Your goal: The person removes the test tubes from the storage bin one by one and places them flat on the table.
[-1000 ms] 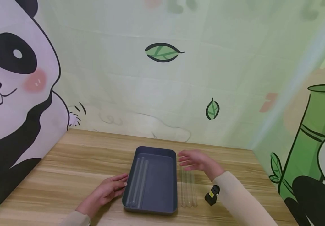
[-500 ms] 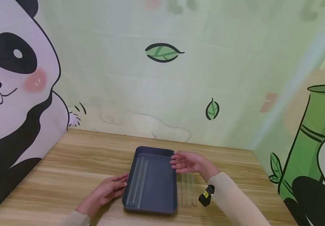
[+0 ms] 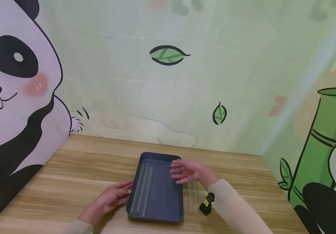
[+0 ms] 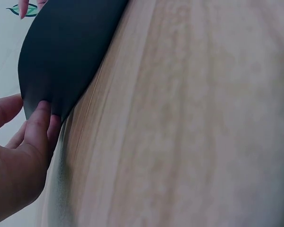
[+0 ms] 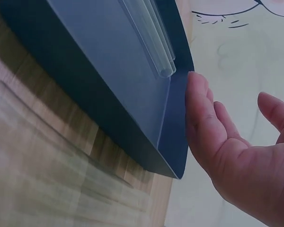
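A dark blue rectangular tray stands on the wood-grain table. Several clear glass tubes with rounded ends lie lengthwise along its left side. More clear tubes lie side by side on the table, right of the tray; the right forearm partly covers them. My left hand touches the tray's left outer wall with nearly straight fingers. Above the tray's right edge, my right hand hovers with fingers spread and nothing in them. In the right wrist view its thumb stands apart from the fingers.
A wood-grain table runs back to a green backdrop printed with pandas, leaves and bamboo. A black device with a yellow label sits at my right wrist.
My right hand has moved left and slightly nearer, from beside the tray's far right corner to over its right edge. The left hand, tray and tubes stay put.
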A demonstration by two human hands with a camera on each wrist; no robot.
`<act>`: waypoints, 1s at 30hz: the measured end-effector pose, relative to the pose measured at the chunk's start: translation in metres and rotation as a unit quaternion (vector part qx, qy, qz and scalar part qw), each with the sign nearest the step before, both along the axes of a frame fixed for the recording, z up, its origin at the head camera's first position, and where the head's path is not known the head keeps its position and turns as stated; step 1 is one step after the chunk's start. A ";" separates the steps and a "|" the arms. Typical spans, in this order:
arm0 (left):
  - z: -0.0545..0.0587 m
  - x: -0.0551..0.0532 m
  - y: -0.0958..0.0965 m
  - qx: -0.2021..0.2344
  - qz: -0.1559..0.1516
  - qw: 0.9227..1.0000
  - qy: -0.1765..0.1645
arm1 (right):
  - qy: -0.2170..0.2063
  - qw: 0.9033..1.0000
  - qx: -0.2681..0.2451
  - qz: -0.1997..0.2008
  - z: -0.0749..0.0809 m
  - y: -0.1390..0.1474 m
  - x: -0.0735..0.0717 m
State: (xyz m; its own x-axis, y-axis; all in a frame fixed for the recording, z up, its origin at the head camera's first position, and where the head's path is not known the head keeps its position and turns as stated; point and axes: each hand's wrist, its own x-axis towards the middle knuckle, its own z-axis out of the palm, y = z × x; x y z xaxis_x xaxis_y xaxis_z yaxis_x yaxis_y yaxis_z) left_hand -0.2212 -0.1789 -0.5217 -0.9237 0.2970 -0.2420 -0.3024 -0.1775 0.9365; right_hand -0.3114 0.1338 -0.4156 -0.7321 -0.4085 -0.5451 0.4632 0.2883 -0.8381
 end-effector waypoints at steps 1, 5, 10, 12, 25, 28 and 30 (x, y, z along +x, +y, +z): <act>0.000 0.000 0.000 -0.001 0.000 1.000 0.000 | -0.003 1.000 -0.001 -0.002 -0.001 -0.002 0.001; 0.000 0.001 0.000 -0.001 -0.001 1.000 0.000 | -0.015 1.000 -0.011 -0.009 -0.005 -0.012 0.002; 0.000 0.000 -0.001 0.002 0.001 1.000 -0.002 | -0.021 0.999 -0.017 -0.026 -0.012 -0.025 0.003; -0.001 0.000 -0.001 0.002 0.000 1.000 -0.001 | -0.022 0.999 -0.019 -0.032 -0.015 -0.030 0.004; -0.001 0.000 0.000 0.003 0.003 1.000 -0.003 | -0.022 0.997 -0.018 -0.068 -0.035 -0.053 0.008; 0.000 0.000 0.000 0.004 0.004 1.000 -0.004 | -0.023 0.997 -0.010 -0.074 -0.039 -0.055 0.007; 0.000 0.000 0.000 0.004 0.004 1.000 -0.004 | -0.024 0.997 -0.005 -0.076 -0.041 -0.057 0.006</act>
